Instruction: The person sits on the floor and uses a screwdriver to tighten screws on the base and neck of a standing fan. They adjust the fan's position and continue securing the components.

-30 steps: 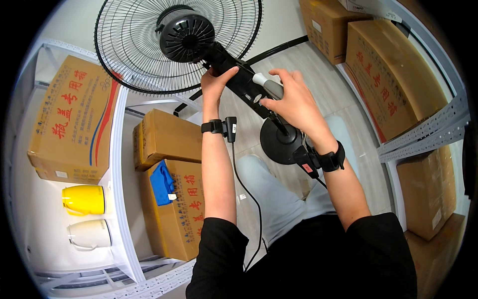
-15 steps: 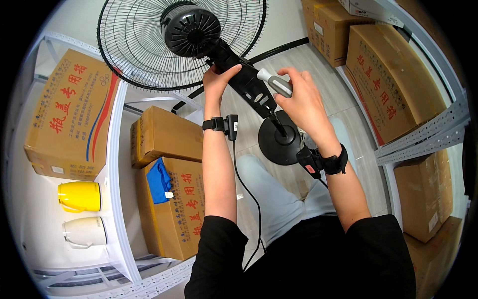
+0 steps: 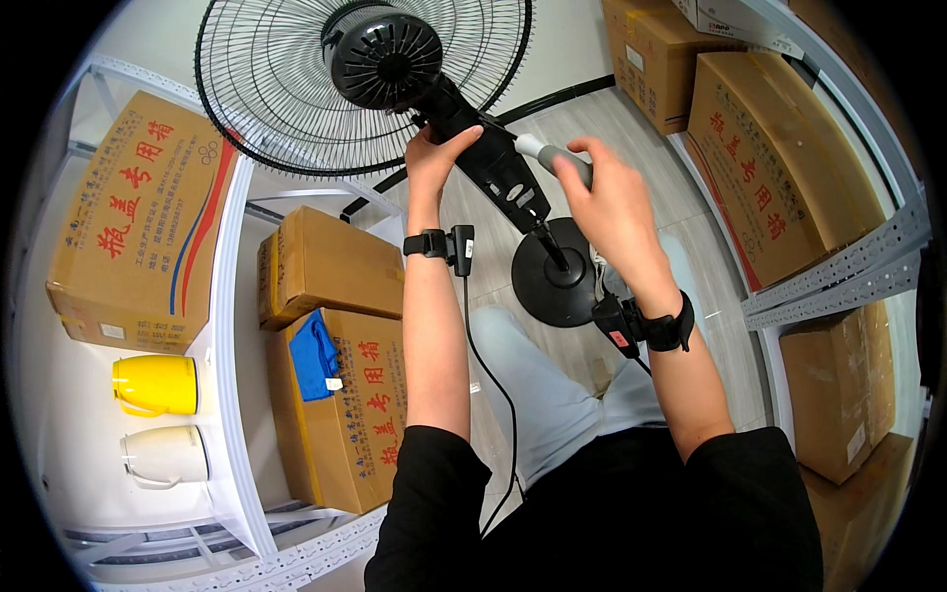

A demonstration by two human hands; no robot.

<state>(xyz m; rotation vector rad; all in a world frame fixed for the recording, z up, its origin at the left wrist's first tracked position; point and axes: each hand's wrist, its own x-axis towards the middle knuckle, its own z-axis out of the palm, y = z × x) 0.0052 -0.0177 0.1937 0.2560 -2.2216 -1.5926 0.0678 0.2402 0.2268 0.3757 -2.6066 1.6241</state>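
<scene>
A black pedestal fan (image 3: 473, 148) stands on the pale wood-look floor (image 3: 631, 128) in front of the person, seen from above and behind. Its round wire cage (image 3: 266, 89) spreads wide at the top of the view, with the ribbed black motor housing (image 3: 385, 57) bulging out of the back of it. Below the motor a thick black neck with a small control panel (image 3: 518, 192) slopes down to a thin pole that meets a round black base (image 3: 557, 281), which sits on the floor just ahead of the person's knees.

The left hand (image 3: 434, 158) is closed around the neck of the fan just under the motor housing, thumb across the top. The right hand (image 3: 607, 192) is wrapped around a grey-handled tool (image 3: 543, 153), whose tip lies against the side of the neck near the control panel; what kind of tool it is cannot be told. Each wrist carries a black strap with a small device, and a thin black cable hangs from the left one.

On the white metal shelf (image 3: 232, 326) at the left lie cardboard boxes, a blue cloth (image 3: 314, 355) on one of them, a yellow jug (image 3: 158, 385) and a cream jug (image 3: 163, 456). More cardboard boxes (image 3: 779, 148) fill the rack at the right.
</scene>
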